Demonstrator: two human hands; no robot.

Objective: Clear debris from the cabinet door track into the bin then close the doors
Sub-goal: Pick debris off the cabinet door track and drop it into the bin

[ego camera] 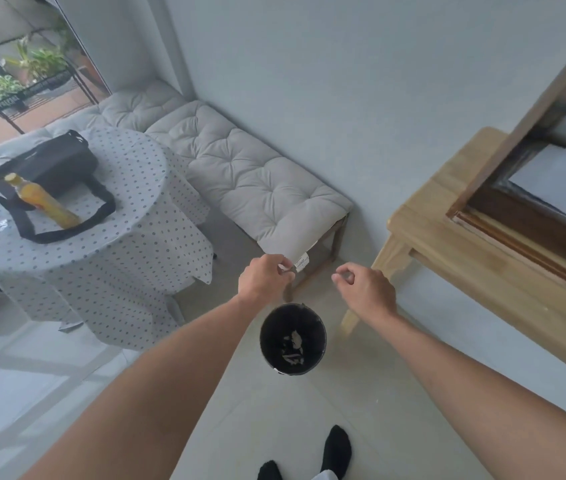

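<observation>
**A:** Below both outstretched hands, on the pale floor, stands the black bin [293, 339], with a few light scraps [294, 344] already lying at its bottom. So some debris looks to have gone in.

**B:** And the hands themselves?

**A:** The left hand [264, 277] is curled, thumb and forefinger pinched on something small and thin. I can't tell what it is. The right hand [364, 285] has thumb and forefinger closed in a ring with nothing visible between them. Both hang above and just beyond the bin's far rim.

**B:** How much is left, would you say?

**A:** The cabinet [531, 188] is at the right, on a light wooden base. Its wood-framed door [524, 126] stands out at an angle and the dark track [524, 244] below it is exposed. I'd judge the doors are not yet closed; whether the track is clean is too blurred to say.

**B:** Anything readable?

**A:** A white tag [302, 261] hangs from the grey tufted bench cushion [257, 188], its print too small to read. On the dotted tablecloth [108, 244] a yellow bottle [40, 199] lies on a black bag [56, 168]; no label legible there either.
</observation>
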